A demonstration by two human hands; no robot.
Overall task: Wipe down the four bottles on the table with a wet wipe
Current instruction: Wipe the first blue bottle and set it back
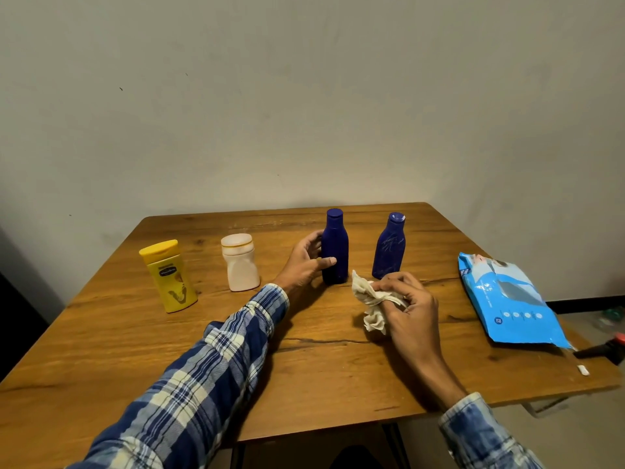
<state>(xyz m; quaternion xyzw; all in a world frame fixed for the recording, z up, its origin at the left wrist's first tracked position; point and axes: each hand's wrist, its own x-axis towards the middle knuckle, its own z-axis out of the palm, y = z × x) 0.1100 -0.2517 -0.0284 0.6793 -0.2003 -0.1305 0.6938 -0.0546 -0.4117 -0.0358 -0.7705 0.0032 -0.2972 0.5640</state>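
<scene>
Fingers [313, 239] of left hand [304, 264] curled round upright dark blue bottle [334, 247], 1 of 2, toward tabletop's [304, 370] far edge. Right hand [411, 308] clenched on crumpled wet wipe [370, 299], just right of bottle, nearer front edge. Long axis vertical; probably up-and-down strokes next.

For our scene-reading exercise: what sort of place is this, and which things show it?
Probably a plain room at home: a wooden table stands against a bare wall, with a yellow lotion bottle and a blue wet-wipe pack on it.
</scene>
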